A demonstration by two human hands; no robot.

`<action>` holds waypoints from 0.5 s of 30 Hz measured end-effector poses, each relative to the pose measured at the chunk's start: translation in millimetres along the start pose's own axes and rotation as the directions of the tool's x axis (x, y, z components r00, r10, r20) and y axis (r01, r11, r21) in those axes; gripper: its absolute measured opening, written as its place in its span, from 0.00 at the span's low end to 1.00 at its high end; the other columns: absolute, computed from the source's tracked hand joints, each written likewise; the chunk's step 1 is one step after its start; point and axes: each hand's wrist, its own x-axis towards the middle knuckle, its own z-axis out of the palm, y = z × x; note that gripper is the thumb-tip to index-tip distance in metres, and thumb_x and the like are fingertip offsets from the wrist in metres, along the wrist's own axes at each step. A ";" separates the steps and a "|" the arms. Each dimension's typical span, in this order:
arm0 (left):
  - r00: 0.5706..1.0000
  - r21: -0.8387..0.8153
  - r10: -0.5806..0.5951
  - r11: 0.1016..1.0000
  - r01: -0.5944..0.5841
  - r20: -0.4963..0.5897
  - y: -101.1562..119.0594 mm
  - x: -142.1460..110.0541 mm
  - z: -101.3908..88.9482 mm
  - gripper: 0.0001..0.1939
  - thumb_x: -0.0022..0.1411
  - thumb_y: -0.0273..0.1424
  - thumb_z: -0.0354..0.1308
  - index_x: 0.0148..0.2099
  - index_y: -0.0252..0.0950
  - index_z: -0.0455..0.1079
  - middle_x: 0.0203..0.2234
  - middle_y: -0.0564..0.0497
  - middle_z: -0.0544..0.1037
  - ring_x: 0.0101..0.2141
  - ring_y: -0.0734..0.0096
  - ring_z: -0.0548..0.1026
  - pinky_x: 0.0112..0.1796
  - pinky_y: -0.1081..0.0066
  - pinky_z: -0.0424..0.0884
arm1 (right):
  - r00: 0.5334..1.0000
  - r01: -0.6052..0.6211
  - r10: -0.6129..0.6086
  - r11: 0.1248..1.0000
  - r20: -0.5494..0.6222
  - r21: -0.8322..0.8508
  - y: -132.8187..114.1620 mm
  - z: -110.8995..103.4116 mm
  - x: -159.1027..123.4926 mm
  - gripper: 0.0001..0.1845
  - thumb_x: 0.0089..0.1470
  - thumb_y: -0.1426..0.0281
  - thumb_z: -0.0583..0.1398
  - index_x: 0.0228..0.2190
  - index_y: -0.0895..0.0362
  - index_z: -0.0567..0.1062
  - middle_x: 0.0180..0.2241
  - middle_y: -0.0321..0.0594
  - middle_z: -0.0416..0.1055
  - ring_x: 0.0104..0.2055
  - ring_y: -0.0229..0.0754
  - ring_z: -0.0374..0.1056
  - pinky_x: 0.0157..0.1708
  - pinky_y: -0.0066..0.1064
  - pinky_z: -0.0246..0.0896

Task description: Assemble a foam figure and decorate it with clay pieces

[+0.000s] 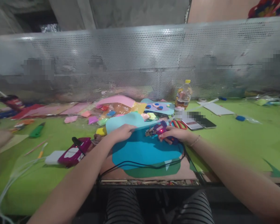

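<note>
My left hand is closed on the edge of a light blue sheet, fingers pinched together near its lower side. My right hand is wrapped around a purple glue gun with a lit red lamp; its tip points left toward the sheet. Beneath both hands lies a large bright blue cut-out, over a dark green piece on a brown board. A black cord loops across these pieces. Just beyond my right hand are orange-handled scissors, partly hidden.
A magenta box with a white block and cables stands left. A green-handled cutter lies farther left, near another person's blurred hand. Colourful clay lumps, a yellow-capped bottle and a phone sit behind. A perforated metal screen closes the back.
</note>
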 end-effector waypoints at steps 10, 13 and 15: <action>0.839 -0.220 -0.368 0.928 0.301 -0.402 -10.8 11.5 0.5 0.19 0.60 0.34 0.42 0.44 0.29 0.69 0.42 0.41 0.76 0.44 0.57 0.71 0.47 0.63 0.64 | 0.982 0.017 -0.023 0.999 -0.190 -0.031 -14.6 14.3 -2.4 0.14 0.46 0.61 0.62 0.23 0.62 0.73 0.12 0.31 0.61 0.16 0.31 0.57 0.17 0.24 0.49; 0.812 -0.259 -0.400 0.913 0.314 -0.426 -9.3 13.4 3.2 0.20 0.60 0.32 0.43 0.47 0.26 0.69 0.45 0.38 0.74 0.47 0.55 0.70 0.49 0.61 0.63 | 0.976 -0.003 -0.039 0.981 -0.213 -0.192 -13.3 14.6 1.3 0.17 0.47 0.58 0.61 0.22 0.61 0.72 0.11 0.31 0.60 0.14 0.31 0.56 0.17 0.24 0.49; 0.806 -0.277 -0.389 0.917 0.289 -0.446 -8.3 13.7 4.6 0.20 0.60 0.32 0.43 0.46 0.26 0.69 0.45 0.37 0.74 0.48 0.54 0.70 0.50 0.60 0.62 | 0.972 -0.034 -0.029 0.965 -0.234 -0.261 -9.6 13.7 4.7 0.19 0.46 0.56 0.61 0.22 0.61 0.72 0.11 0.31 0.60 0.14 0.31 0.56 0.17 0.24 0.50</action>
